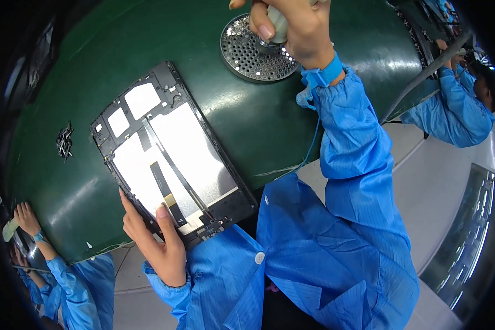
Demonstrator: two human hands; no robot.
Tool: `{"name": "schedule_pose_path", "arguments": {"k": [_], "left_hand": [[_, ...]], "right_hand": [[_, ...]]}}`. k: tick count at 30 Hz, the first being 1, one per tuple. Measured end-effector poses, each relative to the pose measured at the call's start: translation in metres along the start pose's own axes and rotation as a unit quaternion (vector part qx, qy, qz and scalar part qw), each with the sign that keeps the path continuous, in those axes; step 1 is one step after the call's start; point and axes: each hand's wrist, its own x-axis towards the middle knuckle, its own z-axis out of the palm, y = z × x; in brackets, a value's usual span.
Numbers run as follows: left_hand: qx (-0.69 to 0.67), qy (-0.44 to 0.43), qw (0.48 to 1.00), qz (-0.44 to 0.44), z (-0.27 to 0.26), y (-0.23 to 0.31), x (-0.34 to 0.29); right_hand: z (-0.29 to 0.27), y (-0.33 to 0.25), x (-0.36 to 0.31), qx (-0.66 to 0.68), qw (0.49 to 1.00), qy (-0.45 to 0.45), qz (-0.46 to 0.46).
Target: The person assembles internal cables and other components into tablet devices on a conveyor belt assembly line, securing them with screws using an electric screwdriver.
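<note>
My left hand (162, 250) grips the lower left edge of an opened tablet (209, 151), its thumb resting on the inner side and its fingers along the outer edge. The tablet lies tilted at the table's near edge, showing a black frame, silvery metal sheets and flat ribbon cables. At the top of the view, my right hand (297, 33) is closed around a pale green tool (279, 25), which looks like an electric screwdriver. Its lower end is above or on a round metal plate (246, 58) full of small holes; whether they touch is unclear.
A small pile of dark parts (64, 142) lies left of the tablet on the green table mat (82, 176). A blue wrist strap (327, 74) with a cord runs from my right wrist to the table edge. Co-workers in blue sleeves sit at left (85, 291) and right (456, 113).
</note>
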Motion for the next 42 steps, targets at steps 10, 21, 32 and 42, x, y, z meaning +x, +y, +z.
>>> {"name": "schedule_pose_path", "arguments": {"k": [10,21,32,42], "left_hand": [[-0.006,0.103,0.992,0.067,-0.026,-0.024,0.019],[0.029,0.127,0.978,0.162,-0.091,-0.082,0.187],[0.175,0.178,0.901,0.355,-0.073,-0.061,0.188],[0.001,0.288,0.904,0.316,-0.09,-0.05,0.148]], "right_hand": [[0.011,0.007,-0.004,0.025,0.999,0.034,0.005],[-0.015,-0.002,0.005,0.048,0.991,-0.108,-0.054],[0.031,-0.022,0.007,0.099,0.99,-0.076,-0.065],[0.065,-0.017,0.001,0.022,0.993,-0.07,-0.096]]}}
